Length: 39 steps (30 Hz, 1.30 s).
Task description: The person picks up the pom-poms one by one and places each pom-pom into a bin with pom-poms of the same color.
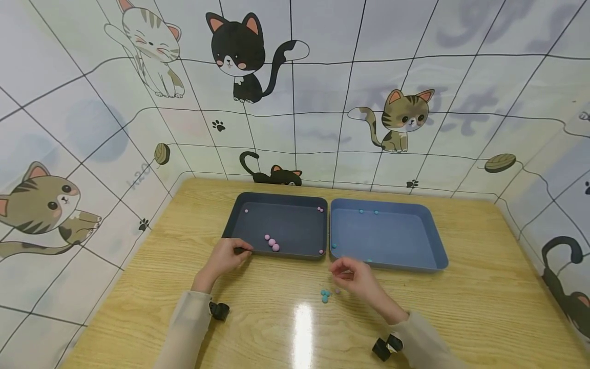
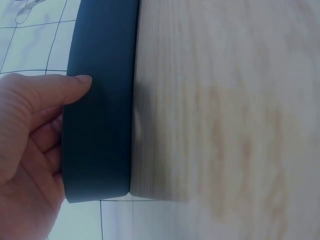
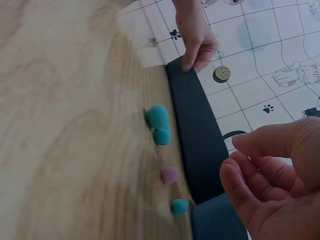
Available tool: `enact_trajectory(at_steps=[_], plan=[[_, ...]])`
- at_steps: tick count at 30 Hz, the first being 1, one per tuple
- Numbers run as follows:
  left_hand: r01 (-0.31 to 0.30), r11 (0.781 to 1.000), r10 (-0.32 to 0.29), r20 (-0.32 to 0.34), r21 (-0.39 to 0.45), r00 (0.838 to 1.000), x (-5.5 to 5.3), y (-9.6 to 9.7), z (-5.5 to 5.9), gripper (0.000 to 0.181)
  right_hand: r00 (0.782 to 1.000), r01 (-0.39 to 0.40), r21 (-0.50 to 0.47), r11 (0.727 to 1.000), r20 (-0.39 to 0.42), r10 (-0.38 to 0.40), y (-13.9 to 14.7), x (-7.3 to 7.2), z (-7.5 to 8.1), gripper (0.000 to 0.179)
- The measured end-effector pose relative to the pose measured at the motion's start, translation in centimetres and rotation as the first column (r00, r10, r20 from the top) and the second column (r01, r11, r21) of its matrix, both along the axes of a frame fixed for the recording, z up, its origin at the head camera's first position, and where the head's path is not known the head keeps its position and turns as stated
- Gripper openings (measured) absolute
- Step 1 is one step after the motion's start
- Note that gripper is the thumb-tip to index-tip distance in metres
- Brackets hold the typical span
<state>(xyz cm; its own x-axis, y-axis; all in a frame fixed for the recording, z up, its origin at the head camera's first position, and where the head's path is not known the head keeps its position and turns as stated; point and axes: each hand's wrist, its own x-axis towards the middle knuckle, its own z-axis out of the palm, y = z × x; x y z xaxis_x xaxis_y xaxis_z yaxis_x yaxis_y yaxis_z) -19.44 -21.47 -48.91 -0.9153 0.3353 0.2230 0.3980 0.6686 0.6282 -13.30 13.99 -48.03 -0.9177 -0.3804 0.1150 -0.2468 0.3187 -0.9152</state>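
My left hand (image 1: 228, 255) grips the near left wall of a dark tray (image 1: 281, 255), thumb on the outside. Several pink balls (image 1: 272, 242) lie in that tray, the larger ones close to its near wall. My right hand (image 1: 355, 277) hovers over the wood just in front of the trays, fingers loosely curled. In the right wrist view a gap shows between thumb and index finger, and I see nothing held. Beside it on the table are small teal balls (image 3: 158, 117) and one pink ball (image 3: 170, 174).
A blue tray (image 1: 392, 265) stands against the dark tray's right side, with several small teal balls (image 1: 376, 212) along its edges. The wooden table (image 1: 258, 318) meets walls covered in a cat-patterned sheet (image 1: 318, 92) at the back and sides.
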Motion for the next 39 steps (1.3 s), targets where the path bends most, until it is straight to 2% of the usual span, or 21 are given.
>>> enact_trajectory(at_steps=[9, 16, 28, 39], plan=[[-0.004, 1.000, 0.004, 0.008, -0.003, 1.000, 0.2, -0.1, 0.0, 0.009, 0.998, -0.051, 0.045, 0.998, 0.024, 0.050, 0.0, 0.7, -0.7, 0.018], [0.004, 1.000, -0.004, 0.007, -0.001, 1.000, 0.3, -0.1, 0.1, 0.009, 0.996, -0.083, 0.048, 0.995, 0.026, 0.081, 0.0, 0.7, -1.3, 0.019], [0.002, 1.000, -0.002, 0.007, 0.005, 1.000, 0.3, -0.2, 0.0, 0.009, 0.990, -0.127, 0.144, 0.981, -0.043, 0.134, 0.0, 0.8, -2.1, 0.028], [0.006, 1.000, -0.006, -0.003, -0.014, 1.000, 0.1, 0.0, 0.3, 0.009, 0.987, -0.125, 0.165, 0.978, -0.077, 0.139, 0.1, 0.7, -1.9, 0.030]])
